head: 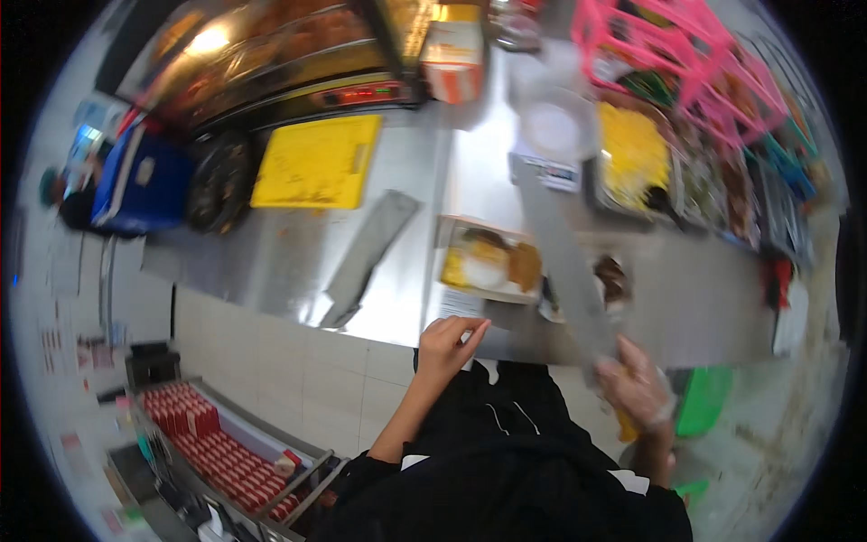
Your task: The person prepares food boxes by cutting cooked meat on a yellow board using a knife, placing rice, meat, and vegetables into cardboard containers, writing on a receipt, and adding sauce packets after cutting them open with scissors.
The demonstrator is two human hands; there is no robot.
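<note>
My right hand (633, 386), in a clear glove, grips the yellow handle of a large, broad-bladed knife (559, 244), which is blurred and points away from me over the steel counter (691, 298). Bare and with fingers curled, my left hand (454, 342) is at the counter's front edge; nothing shows in it. Just beyond it lies an open food box (498, 291) holding yellow food, a white mound and a brown piece. Dark brown food (611, 278) lies right of the blade. A folded grey cloth (372, 254) rests further left.
Behind stand a yellow cutting board (318, 162), a lit food display (271, 61), a stack of clear tubs (555, 125), a metal tray of yellow shreds (633, 156) and pink baskets (677, 61). A blue box (145, 179) is at left. Red packets (217, 447) fill a bin lower left.
</note>
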